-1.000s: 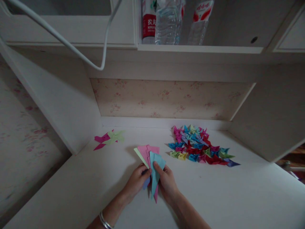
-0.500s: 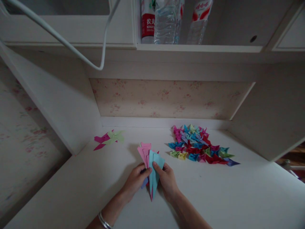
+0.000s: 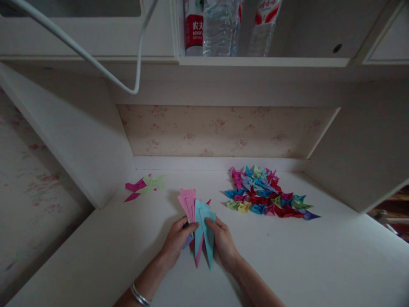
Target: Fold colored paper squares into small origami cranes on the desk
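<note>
My left hand [image 3: 177, 236] is closed on a fanned bunch of folded papers. Pink folded paper [image 3: 188, 202] stands out at the top of this bunch, with bits of red and blue showing behind. My right hand [image 3: 223, 238] pinches a light-blue folded paper [image 3: 209, 239] between thumb and fingers. Another light-blue piece [image 3: 198, 239] lies beside it under my left thumb. Both blue pieces narrow to points at the bottom, with a gap between their tips. My fingers behind the papers are hidden.
A pile of colourful folded-paper pieces [image 3: 265, 192] lies at the back right of the white table [image 3: 287, 260]. Magenta [image 3: 136, 186] and pale-green paper pieces [image 3: 152, 183] lie at the back left. Plastic bottles [image 3: 219, 30] stand on the shelf above; a white cable [image 3: 105, 72] hangs at upper left.
The light-blue papers have spread apart at their lower tips, showing pink between them. The bunch in my left hand has shifted slightly left.
</note>
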Demonstrator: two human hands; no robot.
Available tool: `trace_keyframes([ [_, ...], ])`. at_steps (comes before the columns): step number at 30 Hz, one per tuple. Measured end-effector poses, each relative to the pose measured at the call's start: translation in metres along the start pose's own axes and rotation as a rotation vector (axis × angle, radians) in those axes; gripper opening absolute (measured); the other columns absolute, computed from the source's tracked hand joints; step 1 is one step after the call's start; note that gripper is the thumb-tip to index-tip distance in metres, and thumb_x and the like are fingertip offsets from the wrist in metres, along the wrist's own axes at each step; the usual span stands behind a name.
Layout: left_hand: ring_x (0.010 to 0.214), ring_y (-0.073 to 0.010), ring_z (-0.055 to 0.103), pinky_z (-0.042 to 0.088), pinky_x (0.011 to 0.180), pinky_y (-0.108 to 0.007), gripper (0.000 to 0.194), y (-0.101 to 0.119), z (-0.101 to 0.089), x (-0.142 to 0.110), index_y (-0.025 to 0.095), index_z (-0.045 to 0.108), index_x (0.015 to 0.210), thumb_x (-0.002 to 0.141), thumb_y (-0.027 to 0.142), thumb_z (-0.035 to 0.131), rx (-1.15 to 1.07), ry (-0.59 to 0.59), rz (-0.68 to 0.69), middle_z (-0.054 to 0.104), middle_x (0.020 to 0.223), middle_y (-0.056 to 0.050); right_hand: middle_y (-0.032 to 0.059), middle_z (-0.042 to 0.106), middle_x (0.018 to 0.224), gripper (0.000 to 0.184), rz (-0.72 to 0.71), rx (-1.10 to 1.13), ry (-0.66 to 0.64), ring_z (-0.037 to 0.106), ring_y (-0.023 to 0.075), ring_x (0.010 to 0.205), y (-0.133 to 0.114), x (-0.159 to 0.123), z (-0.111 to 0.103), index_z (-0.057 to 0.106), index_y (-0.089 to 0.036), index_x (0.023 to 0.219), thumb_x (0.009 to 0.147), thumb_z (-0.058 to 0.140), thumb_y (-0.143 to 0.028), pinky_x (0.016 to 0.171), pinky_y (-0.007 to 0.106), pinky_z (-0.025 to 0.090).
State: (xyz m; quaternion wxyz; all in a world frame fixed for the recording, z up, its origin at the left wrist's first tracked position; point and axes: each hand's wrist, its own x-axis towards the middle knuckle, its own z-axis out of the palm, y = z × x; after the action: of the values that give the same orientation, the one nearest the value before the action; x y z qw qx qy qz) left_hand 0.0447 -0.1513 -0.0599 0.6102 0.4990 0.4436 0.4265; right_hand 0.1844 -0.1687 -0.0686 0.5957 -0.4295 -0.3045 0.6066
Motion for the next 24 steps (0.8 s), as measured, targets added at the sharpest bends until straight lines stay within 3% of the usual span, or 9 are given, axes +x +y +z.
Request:
trace_keyframes([
  [3,0.085,-0.0224,0.064,0.049,0.079,-0.031,0.037,0.000,0.000,0.000,0.013,0.068,0.101,0.073,0.037,0.068,-0.024,0.006,0.000,0.071,0.097,-0.010,0.0056,0.069,0.079,0.036,-0.028,-0.011,-0.059,0.061,0.0169,0.066,-0.002,-0.002,0.002,0.068,-0.013,0.090,0.070,0.072,-0.043,0.063,0.028,0.049],
  [10,0.084,-0.0229,0.065,0.050,0.077,-0.031,0.045,0.001,0.003,-0.002,0.012,0.068,0.102,0.073,0.046,0.068,0.002,-0.003,-0.035,0.072,0.092,-0.010,-0.0007,0.063,0.065,0.036,-0.036,-0.017,0.012,0.052,0.0100,0.048,0.003,0.000,-0.001,0.066,-0.014,0.086,0.068,0.075,-0.044,0.045,0.021,0.041],
  [16,0.089,-0.0227,0.064,0.049,0.081,-0.030,0.044,0.001,0.005,-0.004,0.015,0.068,0.100,0.073,0.049,0.067,0.035,-0.060,-0.007,0.071,0.095,-0.008,0.0039,0.068,0.078,0.038,-0.082,0.000,0.022,0.060,0.0151,0.064,0.004,0.000,0.000,0.068,-0.014,0.089,0.068,0.074,-0.044,0.059,0.026,0.048],
  [19,0.081,-0.0208,0.064,0.049,0.072,-0.028,0.043,0.000,0.007,-0.006,0.013,0.067,0.101,0.074,0.047,0.066,0.088,-0.068,-0.033,0.071,0.090,-0.008,0.0040,0.068,0.079,0.036,-0.118,-0.092,0.016,0.060,0.0161,0.066,0.008,0.002,-0.001,0.068,-0.015,0.091,0.072,0.071,-0.045,0.058,0.025,0.046],
  [24,0.084,-0.0217,0.065,0.049,0.074,-0.027,0.037,-0.004,0.004,0.000,0.014,0.068,0.096,0.072,0.043,0.067,0.086,0.036,0.028,0.072,0.091,-0.008,0.0020,0.065,0.070,0.034,-0.190,-0.239,0.011,0.056,0.0141,0.062,0.012,0.008,-0.006,0.071,-0.015,0.085,0.073,0.069,-0.046,0.057,0.024,0.043],
])
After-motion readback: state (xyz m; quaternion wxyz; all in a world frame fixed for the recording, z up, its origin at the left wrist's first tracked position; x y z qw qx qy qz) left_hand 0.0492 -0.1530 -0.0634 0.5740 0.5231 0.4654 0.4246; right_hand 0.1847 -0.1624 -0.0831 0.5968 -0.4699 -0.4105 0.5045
